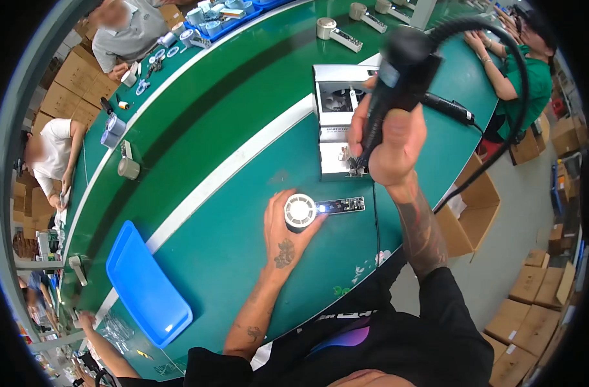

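Observation:
My left hand (288, 235) is closed around a round white motor-like unit (300, 211) with a spoked, grille-like end facing up, on the green table. A narrow dark circuit board (344, 206) sticks out to its right, with a bright light glowing where the two join. Raised over a silver screw feeder (336, 147), my right hand (395, 138) grips a black electric screwdriver (401, 77), upper part blurred. Its narrow lower end points down at the feeder's near right corner; whether it touches cannot be told. A thick black cable (517, 71) loops off its top.
An empty blue tray (146, 284) lies to the left. Another black screwdriver (449, 108) rests right of the feeder. Similar white units with boards (339, 34) stand on the green conveyor (230, 103) beyond. A cardboard box (472, 209) is at the right. Co-workers sit across and beside the line.

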Demonstrator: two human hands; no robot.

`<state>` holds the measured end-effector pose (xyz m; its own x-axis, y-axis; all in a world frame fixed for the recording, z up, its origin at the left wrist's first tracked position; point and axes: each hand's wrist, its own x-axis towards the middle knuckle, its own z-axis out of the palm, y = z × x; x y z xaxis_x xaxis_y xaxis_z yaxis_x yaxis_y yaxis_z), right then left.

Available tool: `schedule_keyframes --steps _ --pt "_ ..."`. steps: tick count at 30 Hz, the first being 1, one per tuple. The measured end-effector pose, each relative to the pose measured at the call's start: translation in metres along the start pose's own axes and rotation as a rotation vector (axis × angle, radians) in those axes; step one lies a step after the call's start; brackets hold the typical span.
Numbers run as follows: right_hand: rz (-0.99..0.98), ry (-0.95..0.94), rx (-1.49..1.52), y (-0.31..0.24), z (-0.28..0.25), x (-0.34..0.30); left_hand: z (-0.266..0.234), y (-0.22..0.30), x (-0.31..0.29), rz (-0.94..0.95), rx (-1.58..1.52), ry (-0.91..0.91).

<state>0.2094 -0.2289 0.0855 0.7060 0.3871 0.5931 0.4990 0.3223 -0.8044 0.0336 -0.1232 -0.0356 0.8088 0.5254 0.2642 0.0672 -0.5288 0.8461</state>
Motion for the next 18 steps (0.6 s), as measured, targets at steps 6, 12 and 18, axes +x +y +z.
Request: schedule_keyframes --steps 6,12,18 --pt "0.153 0.145 0.110 -0.011 -0.007 -0.038 -0.001 -0.004 0.002 0.050 0.085 0.003" --pt "0.209 0.194 0.093 -0.009 -0.018 -0.043 0.000 -0.006 0.004 0.065 0.079 0.000" --pt "0.205 0.186 0.119 0.003 -0.024 -0.047 0.001 -0.007 0.003 0.039 0.034 -0.010"
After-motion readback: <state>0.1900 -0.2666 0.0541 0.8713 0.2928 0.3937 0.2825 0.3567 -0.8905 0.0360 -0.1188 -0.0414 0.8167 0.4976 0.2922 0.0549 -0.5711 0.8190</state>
